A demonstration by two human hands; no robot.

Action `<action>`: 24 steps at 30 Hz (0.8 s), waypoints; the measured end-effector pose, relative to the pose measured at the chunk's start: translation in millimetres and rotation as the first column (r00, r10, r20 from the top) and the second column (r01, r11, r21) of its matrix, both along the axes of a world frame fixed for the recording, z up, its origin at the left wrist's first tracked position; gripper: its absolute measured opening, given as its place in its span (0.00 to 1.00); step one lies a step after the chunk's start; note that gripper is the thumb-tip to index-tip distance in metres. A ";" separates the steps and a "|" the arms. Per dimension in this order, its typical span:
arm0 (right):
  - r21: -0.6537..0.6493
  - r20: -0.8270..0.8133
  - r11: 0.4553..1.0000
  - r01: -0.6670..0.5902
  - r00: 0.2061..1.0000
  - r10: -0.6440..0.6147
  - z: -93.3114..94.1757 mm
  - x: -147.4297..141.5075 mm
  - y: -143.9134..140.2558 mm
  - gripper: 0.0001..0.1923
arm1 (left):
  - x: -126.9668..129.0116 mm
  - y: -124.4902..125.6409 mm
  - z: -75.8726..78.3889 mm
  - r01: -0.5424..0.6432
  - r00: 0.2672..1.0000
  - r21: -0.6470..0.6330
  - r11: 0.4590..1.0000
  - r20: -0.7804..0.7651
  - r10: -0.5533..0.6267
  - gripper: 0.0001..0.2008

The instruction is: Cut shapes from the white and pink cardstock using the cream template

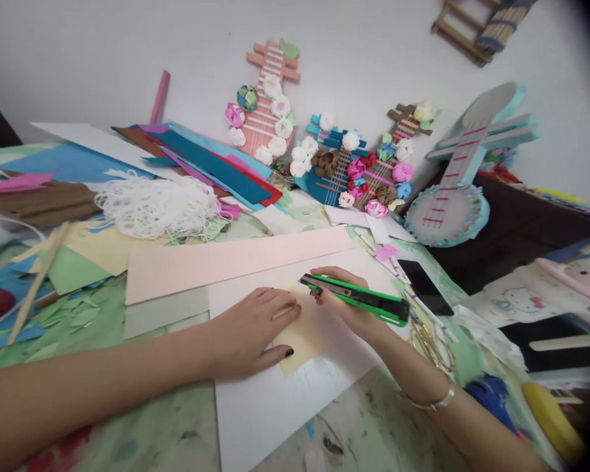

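Note:
My left hand (255, 331) lies flat, fingers stretched out, at the left edge of a small pale yellow piece of paper (305, 351). That piece rests on a large white sheet (260, 419) on the table. In my right hand (341, 301) is a green and black box cutter (358, 298), its tip pointing left just above the yellow paper. Behind both hands runs a long pale pink strip of card (236, 262). A greyish-green sheet (167, 318) shows from under the strip at the left.
White string (160, 206) is heaped at the back left beside coloured sheets (216, 164). Green paper scraps (78, 311) lie at the left. Scissors (430, 341) and a black phone (425, 286) lie at the right. Flower-decorated cardboard instruments (265, 118) lean on the back wall.

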State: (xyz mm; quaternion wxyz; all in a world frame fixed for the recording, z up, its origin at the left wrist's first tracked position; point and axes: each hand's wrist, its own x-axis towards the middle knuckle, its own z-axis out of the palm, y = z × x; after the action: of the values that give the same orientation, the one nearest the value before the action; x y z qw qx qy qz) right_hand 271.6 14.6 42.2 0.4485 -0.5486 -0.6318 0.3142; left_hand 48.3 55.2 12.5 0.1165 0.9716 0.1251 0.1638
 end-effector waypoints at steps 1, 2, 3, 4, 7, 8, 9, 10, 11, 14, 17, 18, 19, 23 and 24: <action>0.025 0.046 1.000 0.015 0.999 -0.016 -2.9 -0.4 3.2 0.12 | -0.3 -0.2 -1.5 -0.005 1.000 0.004 1.000 -0.002 0.005 0.21; 0.055 0.092 0.998 0.028 0.995 -0.033 -5.6 -0.6 5.7 0.11 | -0.5 -0.2 -3.1 -0.013 1.000 0.008 1.000 -0.008 0.013 0.22; 0.083 0.128 0.996 0.039 0.990 -0.049 -8.2 -0.8 7.5 0.11 | -0.8 -0.1 -4.7 -0.024 1.000 0.012 1.000 -0.013 0.024 0.22; 0.106 0.155 0.994 0.042 0.986 -0.058 -10.5 -1.0 8.6 0.10 | -1.0 0.0 -6.4 -0.035 0.999 0.016 0.999 -0.019 0.035 0.23; 0.111 0.195 0.994 0.014 0.980 -0.035 -16.7 -1.5 8.9 0.12 | -1.4 0.2 -10.4 -0.061 0.998 0.026 0.998 -0.017 0.062 0.24; 0.102 0.197 0.995 0.010 0.980 -0.030 -18.5 -1.6 8.4 0.13 | -1.3 0.2 -11.4 -0.064 0.998 0.028 0.998 -0.011 0.064 0.24; 0.097 0.199 0.995 0.010 0.980 -0.029 -20.1 -1.6 7.9 0.13 | -1.2 0.1 -12.2 -0.064 0.998 0.027 0.998 -0.005 0.064 0.25; 0.099 0.200 0.995 0.012 0.979 -0.032 -21.5 -1.5 7.5 0.13 | -1.0 -0.1 -12.9 -0.064 0.998 0.024 0.998 0.002 0.064 0.25; 0.100 0.200 0.995 0.010 0.979 -0.030 -22.6 -1.4 7.2 0.13 | -0.9 -0.3 -13.6 -0.064 0.998 0.020 0.998 0.007 0.064 0.25; 0.085 0.189 0.996 -0.009 0.982 -0.007 -24.3 -1.4 7.0 0.12 | -0.5 -1.1 -15.1 -0.067 0.998 0.010 0.998 0.021 0.067 0.24; 0.082 0.176 0.996 -0.036 0.984 0.021 -24.5 -2.6 6.9 0.12 | -0.8 -1.7 -14.0 -0.071 0.997 0.012 0.997 0.021 0.070 0.24; 0.089 0.175 0.995 -0.048 0.984 0.032 -24.4 -3.2 6.6 0.12 | -1.0 -1.8 -12.9 -0.069 0.998 0.015 0.997 0.009 0.069 0.24; 0.099 0.173 0.994 -0.055 0.984 0.037 -24.3 -4.0 6.3 0.12 | -1.1 -1.8 -11.4 -0.067 0.998 0.018 0.998 -0.010 0.067 0.25; 0.158 0.169 0.987 0.026 0.984 -0.053 -22.5 -6.7 4.6 0.11 | -1.1 -1.3 -6.1 -0.068 0.994 0.032 0.997 -0.085 0.070 0.25; 0.179 0.169 0.983 0.050 0.982 -0.081 -21.7 -7.1 4.5 0.11 | -1.0 -1.1 -5.7 -0.068 0.993 0.038 0.997 -0.091 0.071 0.25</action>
State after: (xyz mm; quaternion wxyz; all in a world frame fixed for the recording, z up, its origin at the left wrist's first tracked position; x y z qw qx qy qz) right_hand 264.5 19.1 20.5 0.4473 -0.5536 -0.6753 0.1932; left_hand 47.3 54.1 6.8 0.0879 0.9750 0.1613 0.1250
